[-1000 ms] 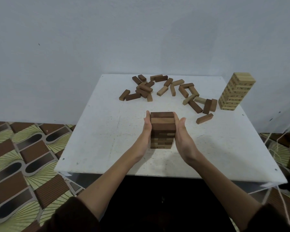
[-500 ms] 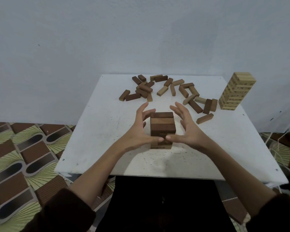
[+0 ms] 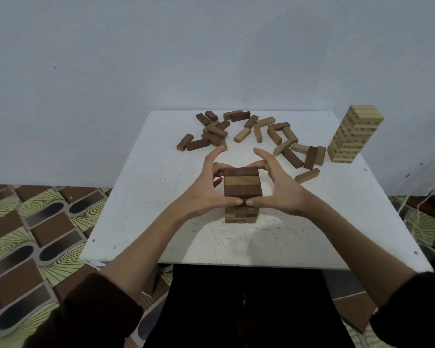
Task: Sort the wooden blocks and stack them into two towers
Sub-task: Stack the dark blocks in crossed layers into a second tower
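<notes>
1. Whereas a second ago both palms lay flat against the left and right sides of the dark tower (image 3: 242,188), the head view now shows the left hand (image 3: 204,194) and right hand (image 3: 284,194) cupping it front to back; each thumb presses the near face, tips almost meeting; the fingers are spread apart and curl round toward the far face, with the index fingers raised clear of the wood.
2. Same view, the task's things: the dark tower stands near the middle of the white table (image 3: 146,197), close to the person; the light tower (image 3: 354,134) stands well apart at the far right; loose blocks (image 3: 251,136), dark and pale mixed, lie scattered along the far edge, unmoved.
3. Judgement: the squeeze has turned from one pair of faces to the other, so the stack is being squared, not raised; sorting is far from done, since many loose blocks remain.
</notes>
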`<state>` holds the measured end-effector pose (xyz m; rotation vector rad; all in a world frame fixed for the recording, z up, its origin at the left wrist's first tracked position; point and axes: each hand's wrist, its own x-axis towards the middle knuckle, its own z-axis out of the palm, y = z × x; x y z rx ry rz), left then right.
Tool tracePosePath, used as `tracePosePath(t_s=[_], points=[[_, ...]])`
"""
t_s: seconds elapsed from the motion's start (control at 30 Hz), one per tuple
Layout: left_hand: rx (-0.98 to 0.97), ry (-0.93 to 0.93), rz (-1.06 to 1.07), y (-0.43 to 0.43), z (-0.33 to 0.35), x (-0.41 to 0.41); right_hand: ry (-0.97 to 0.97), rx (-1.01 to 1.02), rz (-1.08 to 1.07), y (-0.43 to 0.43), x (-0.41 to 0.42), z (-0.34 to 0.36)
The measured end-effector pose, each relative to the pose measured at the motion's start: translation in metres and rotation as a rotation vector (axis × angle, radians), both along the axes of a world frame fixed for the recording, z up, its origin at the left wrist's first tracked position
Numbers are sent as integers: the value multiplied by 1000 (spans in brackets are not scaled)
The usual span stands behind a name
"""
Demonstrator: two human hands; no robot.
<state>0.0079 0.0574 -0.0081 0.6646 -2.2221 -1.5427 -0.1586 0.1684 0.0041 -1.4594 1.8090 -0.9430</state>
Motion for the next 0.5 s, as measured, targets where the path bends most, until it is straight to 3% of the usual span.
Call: tracePosePath(t_s=[0.4, 0.5], points=[[8, 19, 32, 2, -5, 0, -46, 5, -46, 1, 1, -2], [98, 48, 25, 9, -2, 2, -125, -8, -37, 4, 3, -2]])
